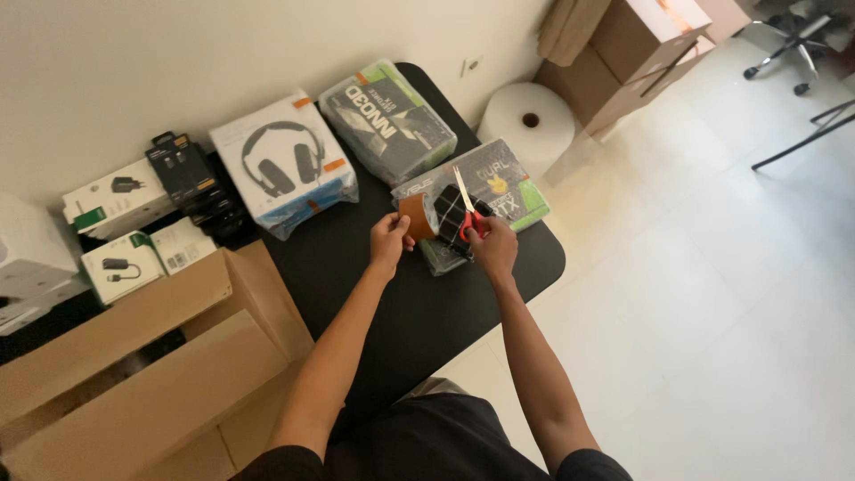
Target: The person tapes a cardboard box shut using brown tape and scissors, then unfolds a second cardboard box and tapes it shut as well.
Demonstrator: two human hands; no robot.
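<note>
My left hand (389, 242) pinches a roll of brown packing tape (415, 216) over the black table (419, 312). My right hand (492, 245) grips red-handled scissors (467, 207), blades pointing up and away, beside the tape. Between the hands sits a small black item wrapped in clear plastic (451, 221). It rests on the near end of a bubble-wrapped green and black box (499, 183).
A wrapped headphone box (283, 162) and another wrapped box (387, 118) lie further back on the table. Small white boxes (116, 198) and dark packages (191, 174) sit at left. An open cardboard carton (142, 356) stands at near left. A bubble wrap roll (525, 120) and cartons (641, 44) stand on the floor.
</note>
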